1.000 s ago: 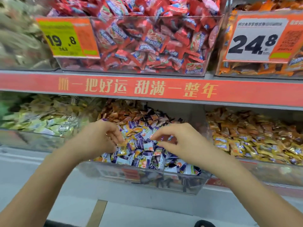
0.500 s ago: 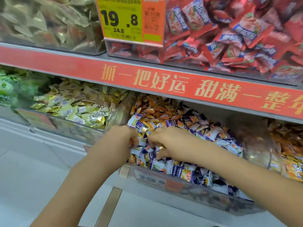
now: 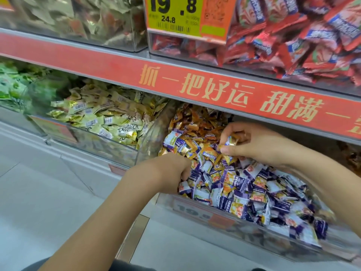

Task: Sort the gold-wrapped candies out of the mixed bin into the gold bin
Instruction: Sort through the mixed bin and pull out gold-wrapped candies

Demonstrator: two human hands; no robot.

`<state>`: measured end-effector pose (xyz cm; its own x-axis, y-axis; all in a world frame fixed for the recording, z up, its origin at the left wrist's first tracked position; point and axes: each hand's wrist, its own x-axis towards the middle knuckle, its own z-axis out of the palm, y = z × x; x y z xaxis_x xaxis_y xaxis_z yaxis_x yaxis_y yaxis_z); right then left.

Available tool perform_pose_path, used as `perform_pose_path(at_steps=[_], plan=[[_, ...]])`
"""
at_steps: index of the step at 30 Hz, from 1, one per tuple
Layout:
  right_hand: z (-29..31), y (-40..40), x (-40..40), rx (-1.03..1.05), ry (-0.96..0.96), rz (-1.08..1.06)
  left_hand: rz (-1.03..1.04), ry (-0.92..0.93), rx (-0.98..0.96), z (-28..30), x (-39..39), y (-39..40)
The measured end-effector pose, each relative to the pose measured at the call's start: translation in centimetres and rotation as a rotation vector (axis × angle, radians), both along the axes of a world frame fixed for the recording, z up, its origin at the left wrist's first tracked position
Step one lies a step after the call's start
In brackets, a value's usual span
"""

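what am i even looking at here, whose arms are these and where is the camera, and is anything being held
There is no machine here: a person wears one camera on the head, looking forward and down, so the two bare arms are their own. They stand at a shop shelf of clear candy bins. Both hands are in the mixed bin, which holds purple-and-white candies with orange and gold ones behind. The right hand pinches a small wrapped candy above the pile. The left hand is curled with its fingers dug into the candies; what it grips is hidden. To the left stands the gold bin of pale gold wrappers. Above are red candies and a price tag reading 19.8.
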<state>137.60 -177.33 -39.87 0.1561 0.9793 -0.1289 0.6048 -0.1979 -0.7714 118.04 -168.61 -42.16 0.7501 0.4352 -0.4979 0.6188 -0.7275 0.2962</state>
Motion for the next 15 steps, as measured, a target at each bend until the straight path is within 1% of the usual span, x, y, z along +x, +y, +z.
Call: perform_pose_path(at_steps=[4,6,9,11,15], plan=[[0.4,-1.7,-0.2,-0.003,0.15,-0.008,-0.016,-0.018,-0.024,0.6,-0.3,0.3],[0.6,-2.5,-0.4,0.013,0.12,0.025,0.012,-0.06,-0.008,0.9,-0.6,0.7],[0.6,-2.7,-0.5,0.02,-0.011,0.04,0.055,-0.093,-0.038,1.1,-1.1,1.1],[0.3,-2.0,-0.7,-0.012,-0.163,0.087,0.096,-0.132,-0.04,0.9,-1.2,1.3],[-1.1,0.1,-1.8,-0.103,-0.406,0.086,0.208,-0.341,0.011,1.3,-1.4,1.6]])
